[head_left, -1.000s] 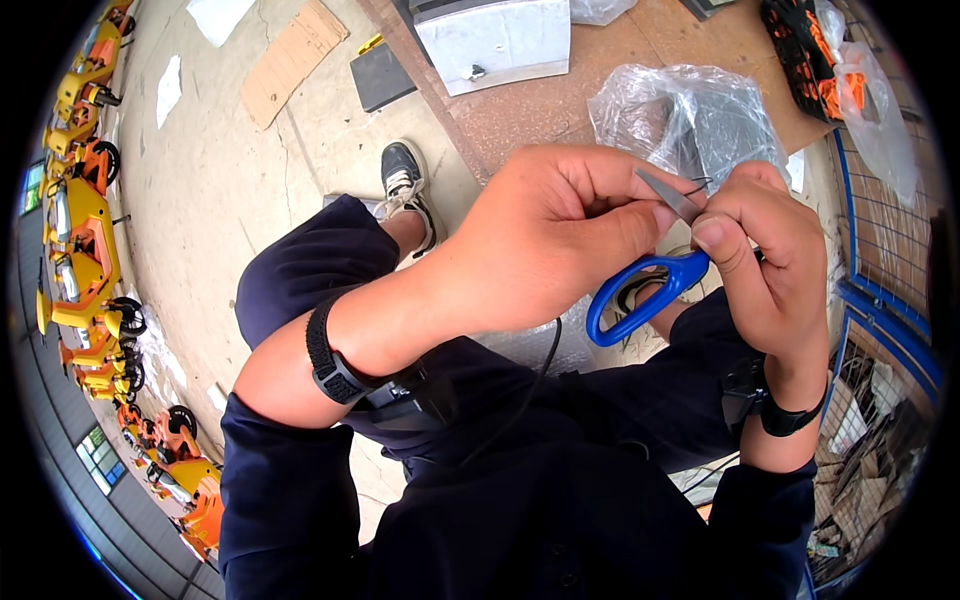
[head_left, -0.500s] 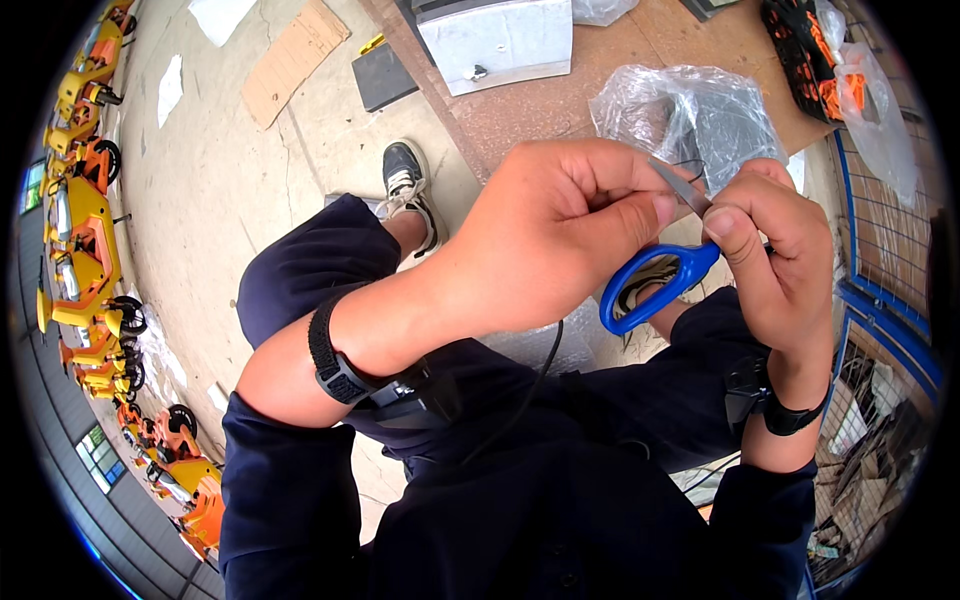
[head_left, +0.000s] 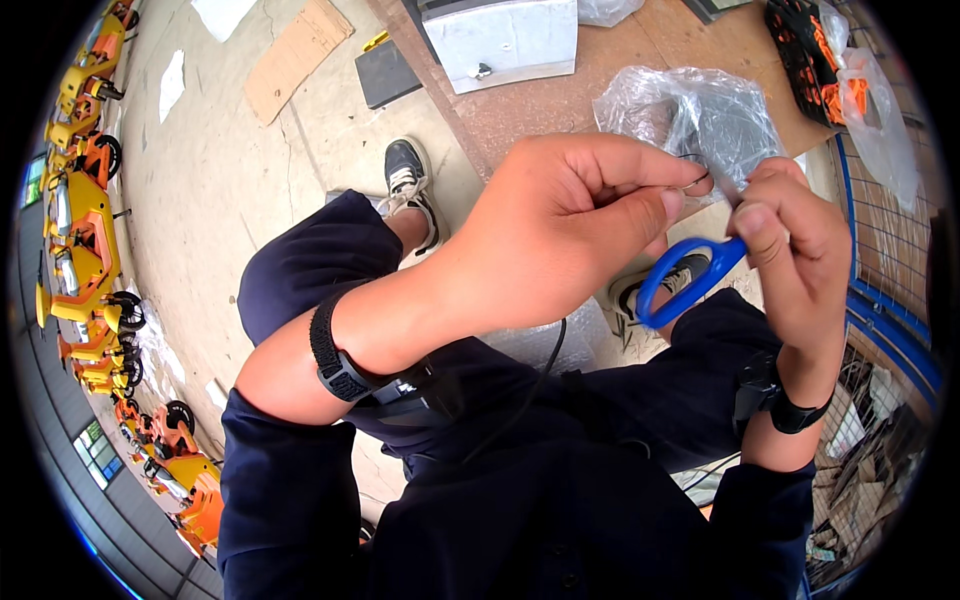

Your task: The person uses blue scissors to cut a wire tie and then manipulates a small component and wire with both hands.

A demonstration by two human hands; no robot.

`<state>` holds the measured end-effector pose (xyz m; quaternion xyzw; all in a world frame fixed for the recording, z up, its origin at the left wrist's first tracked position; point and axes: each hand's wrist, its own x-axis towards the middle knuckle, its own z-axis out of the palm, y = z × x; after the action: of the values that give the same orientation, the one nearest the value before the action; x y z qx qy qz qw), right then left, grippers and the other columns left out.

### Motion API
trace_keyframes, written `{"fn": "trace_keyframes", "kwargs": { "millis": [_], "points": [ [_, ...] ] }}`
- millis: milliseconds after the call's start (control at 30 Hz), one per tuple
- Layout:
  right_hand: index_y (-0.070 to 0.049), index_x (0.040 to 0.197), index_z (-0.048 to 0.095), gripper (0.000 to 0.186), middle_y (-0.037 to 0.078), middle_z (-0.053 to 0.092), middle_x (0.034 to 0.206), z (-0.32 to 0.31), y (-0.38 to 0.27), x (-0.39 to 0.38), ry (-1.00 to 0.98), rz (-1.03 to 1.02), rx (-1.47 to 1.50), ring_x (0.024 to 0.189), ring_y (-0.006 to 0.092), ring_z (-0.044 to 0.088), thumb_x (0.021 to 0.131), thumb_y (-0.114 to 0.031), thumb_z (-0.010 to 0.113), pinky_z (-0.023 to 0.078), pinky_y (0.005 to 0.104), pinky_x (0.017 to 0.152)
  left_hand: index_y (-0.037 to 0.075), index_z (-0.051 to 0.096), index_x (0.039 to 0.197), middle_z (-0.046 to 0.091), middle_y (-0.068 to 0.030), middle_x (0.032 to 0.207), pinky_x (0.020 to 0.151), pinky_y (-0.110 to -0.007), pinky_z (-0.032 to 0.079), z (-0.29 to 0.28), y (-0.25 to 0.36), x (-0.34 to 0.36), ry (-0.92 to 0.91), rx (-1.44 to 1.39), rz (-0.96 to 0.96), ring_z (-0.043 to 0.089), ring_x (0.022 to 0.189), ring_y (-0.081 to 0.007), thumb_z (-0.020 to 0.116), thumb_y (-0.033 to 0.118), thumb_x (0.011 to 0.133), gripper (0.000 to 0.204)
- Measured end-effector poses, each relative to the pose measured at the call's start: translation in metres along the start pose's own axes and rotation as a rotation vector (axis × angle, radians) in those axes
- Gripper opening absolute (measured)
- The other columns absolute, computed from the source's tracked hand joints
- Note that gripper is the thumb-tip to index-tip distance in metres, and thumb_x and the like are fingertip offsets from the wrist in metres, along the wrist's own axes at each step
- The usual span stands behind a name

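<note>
My left hand (head_left: 575, 230) is closed in a pinch on a thin dark wire (head_left: 695, 182), whose short bare-looking tip shows at the fingertips. To its right, my right hand (head_left: 795, 245) grips scissors (head_left: 727, 252) around the blade area, thumb and curled fingers closed on them. The blue handle loop hangs toward my left hand, and a metal blade points up beside the wire, blurred by motion. A small gap separates blade and left fingertips. How much wire lies inside my left fingers is hidden.
Ahead, a brown table (head_left: 530, 125) holds a grey metal box (head_left: 500, 45), a plastic-wrapped dark item (head_left: 735, 125) and a black-orange object (head_left: 805, 65). Blue wire-mesh cages (head_left: 895, 335) stand right. Cardboard (head_left: 297, 60) lies on the floor; yellow-orange scooters (head_left: 85, 220) line the left.
My right hand and the scissors have moved right, taking the blade away from my left fingertips. The wire in my left pinch shows more clearly. My left hand has barely moved.
</note>
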<state>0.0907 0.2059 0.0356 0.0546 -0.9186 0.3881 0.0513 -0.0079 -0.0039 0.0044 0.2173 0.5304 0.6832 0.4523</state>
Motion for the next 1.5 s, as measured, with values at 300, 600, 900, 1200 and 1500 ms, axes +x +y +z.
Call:
{"fn": "trace_keyframes", "kwargs": {
  "millis": [300, 600, 900, 1200, 1500],
  "points": [
    [-0.005, 0.074, 0.061, 0.013, 0.004, 0.056, 0.058, 0.016, -0.008, 0.005, 0.017, -0.077, 0.027, 0.052, 0.0203, 0.051, 0.084, -0.012, 0.063, 0.039, 0.0306, 0.065, -0.003, 0.062, 0.116, 0.066, -0.0138, 0.113, 0.085, -0.029, 0.056, 0.005, -0.001, 0.0, 0.017, -0.002, -0.009, 0.065, 0.097, -0.0141, 0.055, 0.002, 0.094, 0.023],
    [-0.005, 0.074, 0.061, 0.015, 0.004, 0.056, 0.058, 0.017, -0.008, 0.005, 0.037, -0.046, 0.012, 0.052, 0.0208, 0.051, 0.086, -0.014, 0.064, 0.039, 0.0305, 0.064, -0.006, 0.065, 0.106, 0.067, -0.0154, 0.111, 0.086, -0.029, 0.056, 0.005, -0.003, 0.0, 0.011, 0.039, 0.033, 0.065, 0.097, -0.016, 0.056, 0.001, 0.094, 0.017],
    [-0.004, 0.075, 0.062, 0.018, 0.005, 0.056, 0.059, 0.016, -0.005, 0.004, 0.037, -0.002, 0.035, 0.055, 0.0204, 0.05, 0.088, -0.017, 0.062, 0.04, 0.0299, 0.066, -0.004, 0.066, 0.106, 0.07, -0.0115, 0.098, 0.075, -0.023, 0.055, 0.001, -0.006, 0.002, 0.019, 0.164, 0.086, 0.066, 0.084, -0.0105, 0.057, 0.002, 0.094, 0.016],
    [-0.001, 0.082, 0.062, 0.027, -0.002, 0.054, 0.07, -0.009, 0.02, -0.007, 0.196, 0.347, 0.205, 0.059, 0.0045, 0.044, 0.097, -0.023, 0.056, 0.035, 0.0203, 0.053, -0.001, 0.066, 0.11, 0.07, -0.0079, 0.102, 0.069, -0.02, 0.053, 0.003, -0.004, -0.003, 0.053, 0.08, 0.09, 0.062, 0.076, -0.0063, 0.057, 0.004, 0.094, 0.019],
    [0.004, 0.113, 0.056, 0.047, -0.002, 0.054, 0.072, 0.021, 0.008, 0.002, 0.095, 0.306, 0.767, 0.068, 0.0059, 0.049, 0.086, -0.03, 0.071, 0.038, 0.0208, 0.065, -0.004, 0.065, 0.108, 0.061, -0.0002, 0.073, 0.052, -0.018, 0.044, 0.009, -0.006, -0.001, 0.077, -0.079, 0.073, 0.053, 0.062, -0.0012, 0.056, 0.004, 0.094, 0.019]
  ]
}}
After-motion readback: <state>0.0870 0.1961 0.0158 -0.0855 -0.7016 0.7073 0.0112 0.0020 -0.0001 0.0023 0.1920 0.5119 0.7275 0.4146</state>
